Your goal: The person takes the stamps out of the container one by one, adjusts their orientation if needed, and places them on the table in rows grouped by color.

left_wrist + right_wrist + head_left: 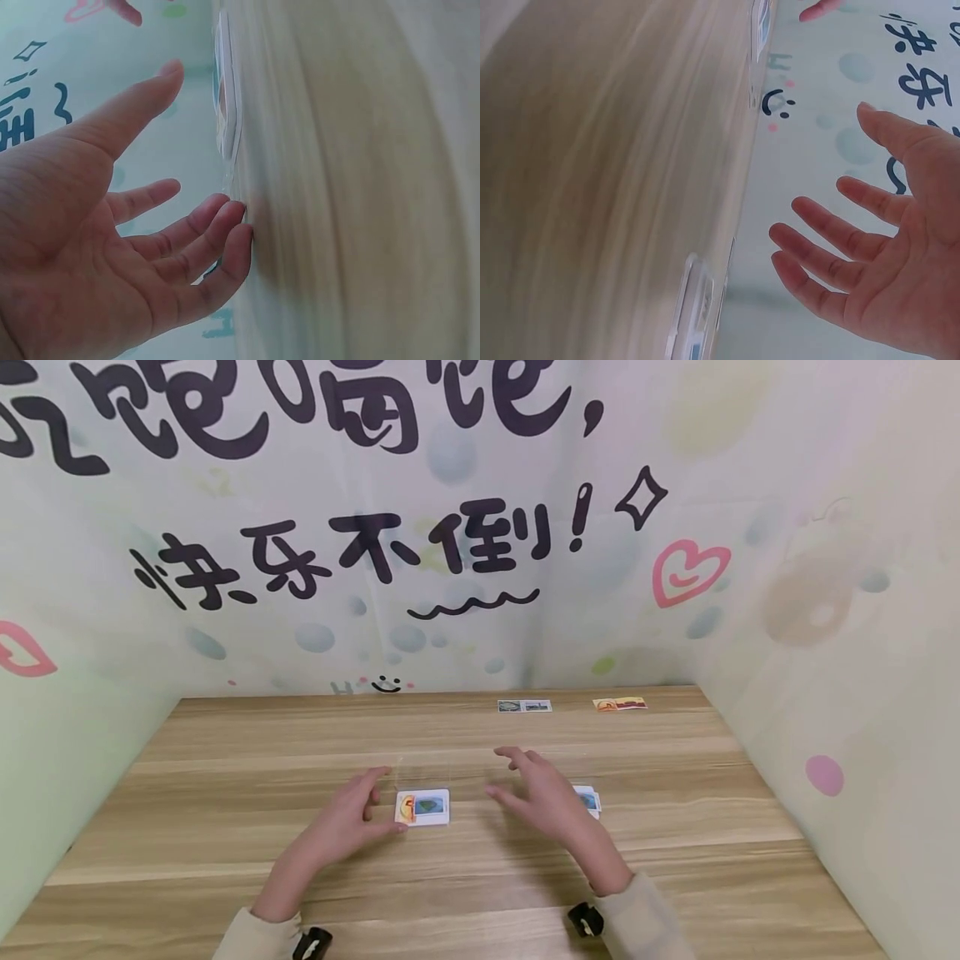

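A small white card (429,807) with an orange and a blue stamp-like picture lies flat on the table. From its far edge extends a clear plastic piece (423,772). Beside it on the left is my left hand (348,814), fingers loosely bent and thumb tip by the card's near left corner; it grips nothing. In the left wrist view, its fingertips (238,221) touch or nearly touch the tabletop. My right hand (543,797) hovers with fingers spread and holds nothing. It partly hides a second white card (591,800), which has thickness and clear plastic around it (697,307).
Two stamp-like strips, one grey (525,706) and one orange-red (620,703), lie at the back of the wooden table (465,893). Printed cloth walls (450,643) stand behind and at both sides of the table.
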A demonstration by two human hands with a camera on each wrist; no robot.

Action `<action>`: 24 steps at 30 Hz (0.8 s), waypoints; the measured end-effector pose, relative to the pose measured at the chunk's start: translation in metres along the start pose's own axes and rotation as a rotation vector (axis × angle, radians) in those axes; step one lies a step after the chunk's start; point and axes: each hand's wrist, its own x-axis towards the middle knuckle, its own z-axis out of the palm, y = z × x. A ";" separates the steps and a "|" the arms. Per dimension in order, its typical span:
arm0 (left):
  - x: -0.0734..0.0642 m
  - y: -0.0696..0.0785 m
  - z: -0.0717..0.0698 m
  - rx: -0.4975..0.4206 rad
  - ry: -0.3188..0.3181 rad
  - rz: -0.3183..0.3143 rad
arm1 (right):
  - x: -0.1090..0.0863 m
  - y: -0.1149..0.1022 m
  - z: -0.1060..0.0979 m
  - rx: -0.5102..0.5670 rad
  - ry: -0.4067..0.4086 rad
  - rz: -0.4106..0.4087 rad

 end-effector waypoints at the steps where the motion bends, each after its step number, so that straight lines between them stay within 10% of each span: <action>1: 0.000 0.000 0.000 -0.005 0.000 0.004 | 0.001 -0.001 0.001 0.007 -0.005 -0.002; 24: 0.002 -0.003 0.006 -0.078 0.007 0.011 | 0.012 -0.013 0.020 0.100 -0.084 -0.081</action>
